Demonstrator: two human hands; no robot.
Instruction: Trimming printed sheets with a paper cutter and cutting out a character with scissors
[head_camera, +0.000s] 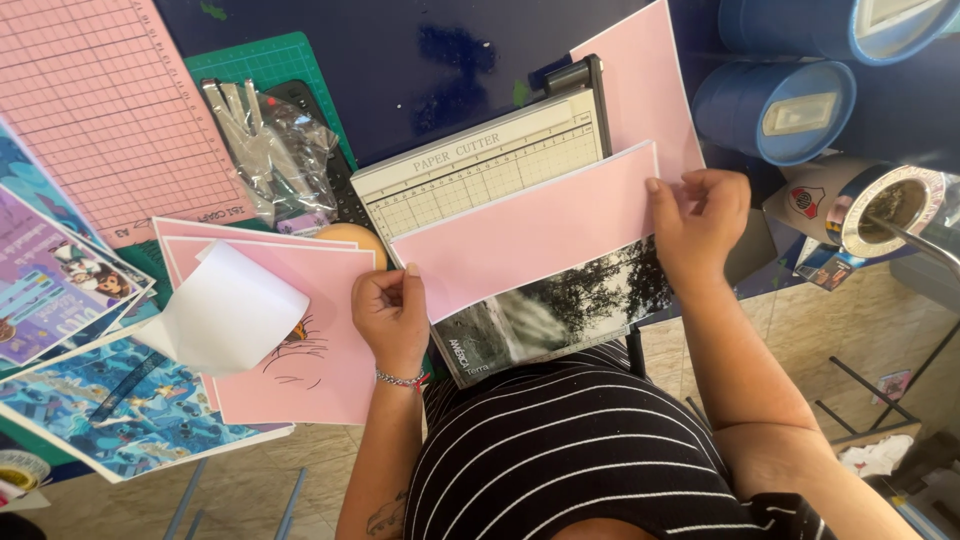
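A pink sheet of paper (530, 230) lies across a white paper cutter (480, 165) with a ruled grid and a black arm at its top. My left hand (392, 315) pinches the sheet's lower left corner. My right hand (698, 222) grips its right edge. A second pink sheet (645, 80) stands behind it on the cutter. Under the held sheet lies a magazine with a dark tree photo (560, 310).
Pink sheets with a curled white page (235, 310) lie left of my left hand. Printed colourful sheets (120, 400), a pink grid mat (110, 110), a green cutting mat (270, 60) and plastic bags (275, 150) fill the left. Blue drums (775, 110) and a tape roll (885, 205) stand right.
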